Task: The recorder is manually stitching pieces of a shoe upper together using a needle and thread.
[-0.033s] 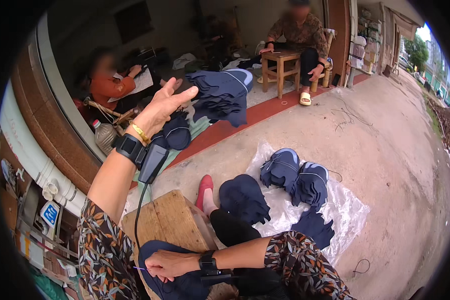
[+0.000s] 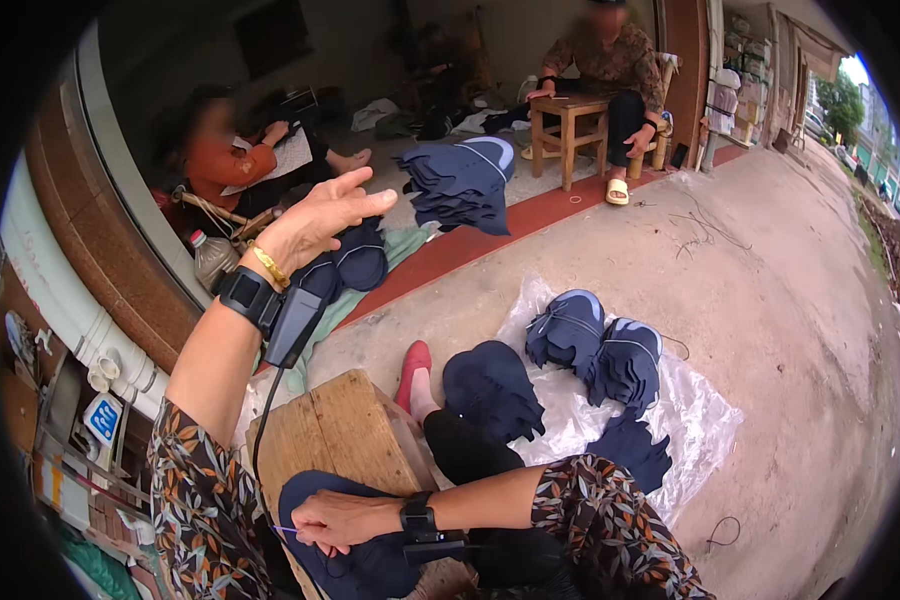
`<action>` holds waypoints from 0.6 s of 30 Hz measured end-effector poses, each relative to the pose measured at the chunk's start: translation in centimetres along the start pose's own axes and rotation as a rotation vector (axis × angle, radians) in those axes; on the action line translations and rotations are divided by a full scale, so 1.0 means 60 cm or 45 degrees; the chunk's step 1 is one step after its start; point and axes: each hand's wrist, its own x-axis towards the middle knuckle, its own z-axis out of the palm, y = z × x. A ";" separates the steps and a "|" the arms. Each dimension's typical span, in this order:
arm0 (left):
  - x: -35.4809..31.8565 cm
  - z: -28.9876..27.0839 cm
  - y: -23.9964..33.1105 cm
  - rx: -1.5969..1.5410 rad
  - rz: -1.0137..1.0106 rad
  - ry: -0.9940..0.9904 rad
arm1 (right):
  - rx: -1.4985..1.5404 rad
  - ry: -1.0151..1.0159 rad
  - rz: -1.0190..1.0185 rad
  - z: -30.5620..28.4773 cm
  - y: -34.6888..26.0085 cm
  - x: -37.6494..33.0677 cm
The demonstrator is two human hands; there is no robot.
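Observation:
My left hand [image 2: 320, 215] reaches forward with its fingers spread and nothing in them. Just beyond its fingertips is a tied bundle of navy fabric pieces [image 2: 460, 185] with ragged edges and a pale blue top, apparently in mid-air and apart from the hand. My right hand [image 2: 345, 522] is closed low in front of me, over a rounded navy piece [image 2: 315, 486] that overlaps a wooden stool [image 2: 345, 425]. From its fingers sticks the end of a thin purple stick-like thing [image 2: 285, 529]; the rest is hidden.
Two tied navy bundles [image 2: 625, 365], a rounded navy stack [image 2: 492, 390] and loose navy pieces [image 2: 630, 455] lie on or beside clear plastic sheeting [image 2: 705, 425]. One person [image 2: 232, 160] sits at the left, another [image 2: 610, 60] by a small wooden table [image 2: 568, 110]. A plastic jug [image 2: 213, 258] stands left.
The tied bundle has shifted slightly right and away from my left hand, and the gap between them is wider. My right hand stays at the navy piece.

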 end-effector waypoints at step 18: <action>-0.709 -0.306 -0.159 -0.260 -0.417 0.727 | -0.217 0.008 0.233 0.012 -0.034 0.006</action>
